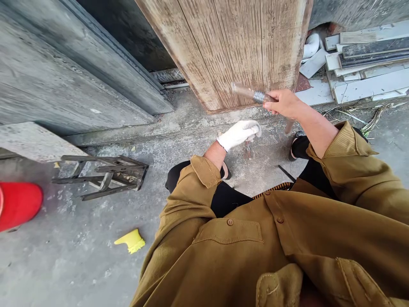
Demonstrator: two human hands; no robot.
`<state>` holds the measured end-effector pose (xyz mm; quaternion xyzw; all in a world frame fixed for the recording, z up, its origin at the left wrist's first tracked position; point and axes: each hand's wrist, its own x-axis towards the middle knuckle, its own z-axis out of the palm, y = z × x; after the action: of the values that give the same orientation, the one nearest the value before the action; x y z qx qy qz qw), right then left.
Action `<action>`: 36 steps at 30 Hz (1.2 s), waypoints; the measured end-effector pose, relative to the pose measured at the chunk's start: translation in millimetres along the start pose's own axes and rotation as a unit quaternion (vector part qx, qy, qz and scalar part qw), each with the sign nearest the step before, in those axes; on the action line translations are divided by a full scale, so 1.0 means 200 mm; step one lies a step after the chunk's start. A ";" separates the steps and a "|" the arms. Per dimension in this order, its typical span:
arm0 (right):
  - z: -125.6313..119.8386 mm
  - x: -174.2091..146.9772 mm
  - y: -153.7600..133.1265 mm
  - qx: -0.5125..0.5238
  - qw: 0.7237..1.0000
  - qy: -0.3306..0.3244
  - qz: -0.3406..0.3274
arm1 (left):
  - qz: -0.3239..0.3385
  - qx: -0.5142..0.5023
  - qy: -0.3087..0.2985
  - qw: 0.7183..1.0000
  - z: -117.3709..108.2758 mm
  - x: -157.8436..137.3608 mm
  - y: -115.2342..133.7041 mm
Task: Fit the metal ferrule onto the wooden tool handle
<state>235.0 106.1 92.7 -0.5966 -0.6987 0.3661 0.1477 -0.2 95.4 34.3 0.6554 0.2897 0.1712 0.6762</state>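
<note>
- The person's right hand (283,102), bare, sits just right of centre in the upper half of the frame and grips a paintbrush (252,94) by its handle, right behind the metal ferrule.
- The bristles point left and lie against, or just in front of, the lower part of the worn wooden door (230,47); blur there makes actual contact impossible to confirm.
- The brush looks light and stiff in the handle, soft at the bristle end; the ferrule is probably the slickest spot, so the handle just behind it seems the sounder place to hold.
- The left hand (239,133), in a white glove, is curled into a loose fist below the brush, near the middle of the frame; whether it encloses anything cannot be told.
- The door's bottom edge meets the concrete ground (96,256) close under the brush, which would limit any downward stroke.
- A pile of pale boards (367,64) in the upper right crowds the door's right edge.
- Grey slabs (64,72) lean across the upper left, well apart from the hands.
- Lower left holds a dark metal frame (105,175), a red container (17,204) and a yellow scraper (131,241); the floor between them and the person's knees appears open enough for shifting sideways.
</note>
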 end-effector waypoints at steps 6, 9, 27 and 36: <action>-0.01 0.01 0.04 -0.258 0.938 -0.232 0.018 | -0.035 0.122 0.015 0.992 -0.04 -0.01 0.01; -0.03 -0.02 0.01 -0.215 0.893 -0.394 0.011 | -0.022 0.143 0.001 0.989 -0.07 -0.02 0.02; -0.11 -0.03 0.01 0.139 0.990 0.039 -0.008 | 0.005 -0.083 0.029 0.996 -0.01 0.00 -0.02; -0.05 -0.03 0.01 -0.233 0.943 -0.237 0.024 | -0.024 0.087 0.009 0.996 -0.04 -0.02 0.01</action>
<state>243.7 104.0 99.4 -0.5271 -0.7647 0.3275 -0.1738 -7.6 99.6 36.6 0.7033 0.3255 0.1350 0.6174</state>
